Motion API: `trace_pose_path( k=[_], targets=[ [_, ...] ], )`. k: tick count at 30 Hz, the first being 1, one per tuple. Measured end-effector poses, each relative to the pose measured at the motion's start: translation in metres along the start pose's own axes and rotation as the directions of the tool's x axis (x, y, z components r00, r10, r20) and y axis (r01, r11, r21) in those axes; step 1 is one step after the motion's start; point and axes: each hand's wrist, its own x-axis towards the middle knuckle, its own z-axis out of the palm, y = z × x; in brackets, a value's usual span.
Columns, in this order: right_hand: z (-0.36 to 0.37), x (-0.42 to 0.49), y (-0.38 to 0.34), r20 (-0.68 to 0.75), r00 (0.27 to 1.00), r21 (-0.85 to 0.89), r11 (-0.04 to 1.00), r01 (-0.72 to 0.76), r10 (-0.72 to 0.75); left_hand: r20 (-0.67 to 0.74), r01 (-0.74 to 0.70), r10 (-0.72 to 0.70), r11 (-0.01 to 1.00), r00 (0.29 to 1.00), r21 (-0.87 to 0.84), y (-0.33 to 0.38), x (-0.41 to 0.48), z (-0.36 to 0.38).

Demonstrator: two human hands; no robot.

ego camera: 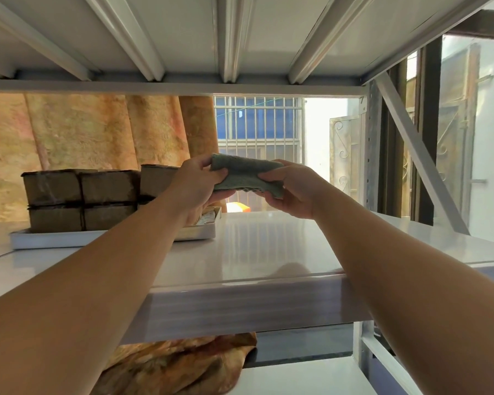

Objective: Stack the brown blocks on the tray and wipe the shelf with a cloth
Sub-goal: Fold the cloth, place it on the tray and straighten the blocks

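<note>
A grey-green folded cloth (247, 173) is held in the air above the white shelf (263, 252). My left hand (196, 185) grips its left end and my right hand (290, 192) pinches its right end. Several brown blocks (80, 199) stand stacked two high on a white tray (49, 239) at the shelf's back left. My left forearm hides the tray's right part and some of the rightmost stack (157, 179).
Another white shelf (183, 35) with ribs hangs close overhead. A grey upright post and slanted brace (411, 146) bound the right side. An orange patterned curtain (83, 132) hangs behind. Crumpled orange fabric (180, 366) lies on the lower shelf.
</note>
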Motion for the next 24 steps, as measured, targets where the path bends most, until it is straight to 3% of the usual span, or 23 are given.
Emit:
trace_pose_path(
  k=[5,10,14,18,24],
  targets=[
    [0.001,-0.001,-0.001,0.0,0.997,-0.025,0.997,0.079,-0.079,0.029,0.049,-0.046,0.994,0.999,-0.094,0.004,-0.004,-0.001],
    [0.0,-0.004,-0.005,0.048,0.987,0.115,0.983,0.146,-0.152,0.055,0.075,-0.065,0.975,0.996,-0.211,0.012,-0.011,-0.003],
    [0.0,-0.005,-0.006,0.127,0.984,0.1,0.988,0.117,-0.129,0.056,0.05,-0.04,0.98,0.998,-0.191,0.015,-0.012,-0.006],
    [-0.001,-0.002,-0.005,0.088,0.986,0.066,0.988,0.139,-0.144,0.045,0.041,-0.039,0.997,0.998,-0.059,0.014,-0.011,-0.011],
    [0.002,-0.005,-0.005,0.152,0.977,0.172,0.977,0.125,-0.151,0.022,0.028,-0.027,0.999,0.999,-0.045,0.021,-0.013,-0.016]
  ],
)
